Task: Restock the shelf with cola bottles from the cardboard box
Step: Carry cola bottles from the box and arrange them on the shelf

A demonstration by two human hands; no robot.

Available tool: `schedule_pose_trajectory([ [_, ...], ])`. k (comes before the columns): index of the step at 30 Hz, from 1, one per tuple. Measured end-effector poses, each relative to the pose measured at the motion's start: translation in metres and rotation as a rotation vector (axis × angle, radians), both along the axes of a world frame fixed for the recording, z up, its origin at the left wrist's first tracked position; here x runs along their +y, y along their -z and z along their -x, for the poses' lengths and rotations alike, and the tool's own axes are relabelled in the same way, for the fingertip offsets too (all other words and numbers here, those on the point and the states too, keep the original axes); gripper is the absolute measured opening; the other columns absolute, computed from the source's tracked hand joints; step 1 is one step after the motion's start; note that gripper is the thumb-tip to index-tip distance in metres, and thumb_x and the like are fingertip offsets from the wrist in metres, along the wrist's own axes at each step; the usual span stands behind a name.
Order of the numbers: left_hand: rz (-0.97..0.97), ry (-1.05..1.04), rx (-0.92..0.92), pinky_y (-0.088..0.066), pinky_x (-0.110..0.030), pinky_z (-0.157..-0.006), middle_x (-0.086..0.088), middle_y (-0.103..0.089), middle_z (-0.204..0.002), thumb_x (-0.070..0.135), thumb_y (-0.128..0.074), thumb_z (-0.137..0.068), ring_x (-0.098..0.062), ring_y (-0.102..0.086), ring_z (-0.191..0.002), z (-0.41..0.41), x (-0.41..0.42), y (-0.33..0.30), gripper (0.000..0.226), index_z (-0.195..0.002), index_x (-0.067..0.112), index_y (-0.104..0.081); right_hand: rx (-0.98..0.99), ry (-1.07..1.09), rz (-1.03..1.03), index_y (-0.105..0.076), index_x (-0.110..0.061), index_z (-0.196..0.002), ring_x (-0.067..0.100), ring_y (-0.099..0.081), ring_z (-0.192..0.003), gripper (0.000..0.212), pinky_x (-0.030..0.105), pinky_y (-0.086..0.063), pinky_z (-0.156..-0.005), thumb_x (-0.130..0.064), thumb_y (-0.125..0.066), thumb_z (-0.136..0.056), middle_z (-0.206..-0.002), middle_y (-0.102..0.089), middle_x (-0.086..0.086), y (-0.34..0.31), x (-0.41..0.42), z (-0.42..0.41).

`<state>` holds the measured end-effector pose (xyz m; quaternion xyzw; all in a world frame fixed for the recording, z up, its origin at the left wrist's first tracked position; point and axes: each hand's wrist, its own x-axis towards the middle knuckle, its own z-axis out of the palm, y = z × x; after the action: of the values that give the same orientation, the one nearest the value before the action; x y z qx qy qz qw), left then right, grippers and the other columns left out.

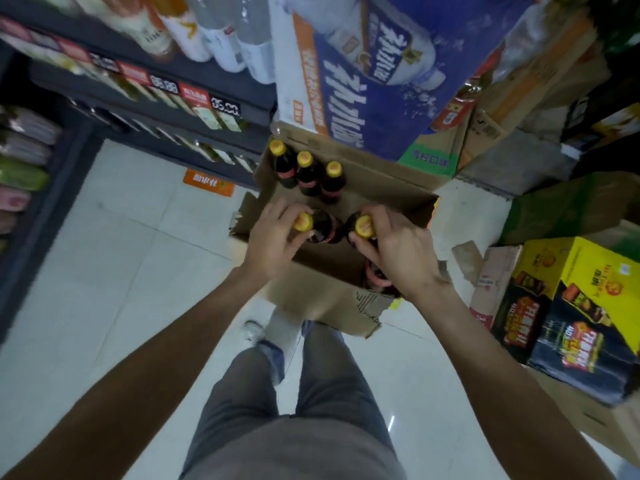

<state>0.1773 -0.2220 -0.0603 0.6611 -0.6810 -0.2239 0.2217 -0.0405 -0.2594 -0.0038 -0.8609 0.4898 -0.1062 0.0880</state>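
Shop floor; both hands grip box's bottles.

Shop aisle, price-tagged shelves, stacked cartons

Three cola bottles stand in the cardboard box's far end, shelf to its left.

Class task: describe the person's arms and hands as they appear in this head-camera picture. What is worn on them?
Both forearms are bare, with no sleeves in view. The left hand and right hand wear no gloves, and no rings, watch or wristbands show.
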Motion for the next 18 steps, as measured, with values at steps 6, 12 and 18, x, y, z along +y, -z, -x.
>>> schedule_pose_trajectory([
  [6,0.092,-0.568,0.312,-0.046,-0.017,-0.072,-0.007,-0.049,-0.101,0.015,-0.072,-0.083,-0.004,-0.048,-0.086,-0.064,0.119,-0.064,0.03,-0.109,0.008,-0.06,-0.064,-0.267,0.057,-0.06,-0.009,-0.096,0.028,-0.063,-0.063,0.034,0.027,-0.04,-0.044,-0.039,-0.058,-0.081,-0.072,-0.063,0.008,-0.058,0.026,-0.086],
  [12,0.38,-1.017,0.411,-0.052,-0.019,-0.081,0.005,-0.052,-0.102,0.013,-0.07,-0.085,-0.006,-0.057,-0.096,-0.147,0.227,-0.125,0.028,-0.109,0.023,-0.059,-0.145,-0.549,0.143,-0.061,-0.009,-0.092,0.022,-0.061,-0.058,0.037,0.018,-0.029,-0.049,-0.044,-0.056,-0.081,-0.068,-0.062,0.004,-0.109,0.086,-0.222],
  [18,0.538,-1.187,0.436,-0.046,-0.019,-0.09,0.003,-0.058,-0.109,0.015,-0.064,-0.085,-0.009,-0.057,-0.105,-0.238,0.367,-0.138,0.028,-0.109,0.028,-0.057,-0.192,-0.76,0.085,-0.06,-0.011,-0.093,0.028,-0.064,-0.062,0.034,0.025,-0.039,-0.046,-0.033,-0.078,-0.074,-0.069,-0.065,0.005,-0.121,0.188,-0.367],
])
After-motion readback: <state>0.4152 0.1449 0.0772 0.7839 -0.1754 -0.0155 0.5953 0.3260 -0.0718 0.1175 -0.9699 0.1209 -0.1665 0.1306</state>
